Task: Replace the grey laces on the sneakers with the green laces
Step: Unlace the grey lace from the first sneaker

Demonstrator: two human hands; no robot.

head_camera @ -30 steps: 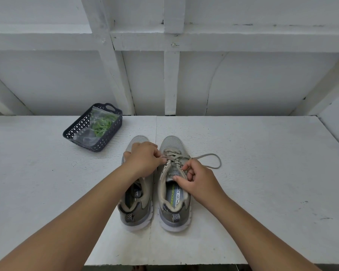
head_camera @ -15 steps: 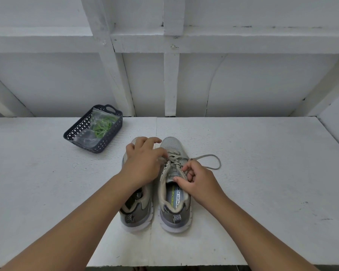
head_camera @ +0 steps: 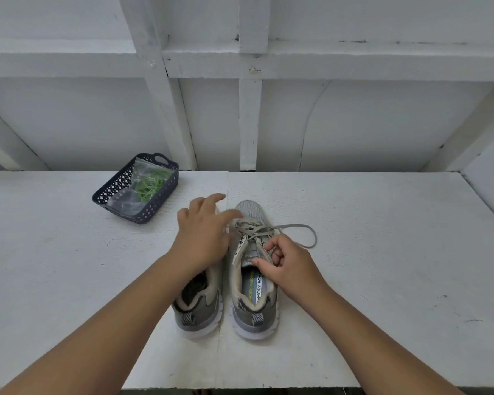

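- Both hands work at the pair of grey mesh sneakers in the head view: the left hand (head_camera: pixel 203 232) hovers with fingers spread and relaxed, holding nothing, over the toe of the left grey sneaker (head_camera: pixel 198 303); the right hand (head_camera: pixel 288 263) has its fingers curled, pinching the flat grey lace (head_camera: pixel 257 230) at the tongue of the right grey sneaker (head_camera: pixel 253 280).
- At 10 o'clock from the shoes, well apart, the bright green laces (head_camera: pixel 150 183) lie bagged in clear plastic inside the dark blue perforated plastic basket (head_camera: pixel 117 192).
- My judgement: the task is barely begun. The right shoe's grey lace is loosened, one loop trailing towards 3 o'clock on the white painted bench (head_camera: pixel 382 252), yet it is still threaded; the left shoe's lacing is hidden under the hand.
- Compared with a second ago, the left hand has let go of the lace crossing and opened, lifting towards 11 o'clock; the right hand's pinch looks unchanged.
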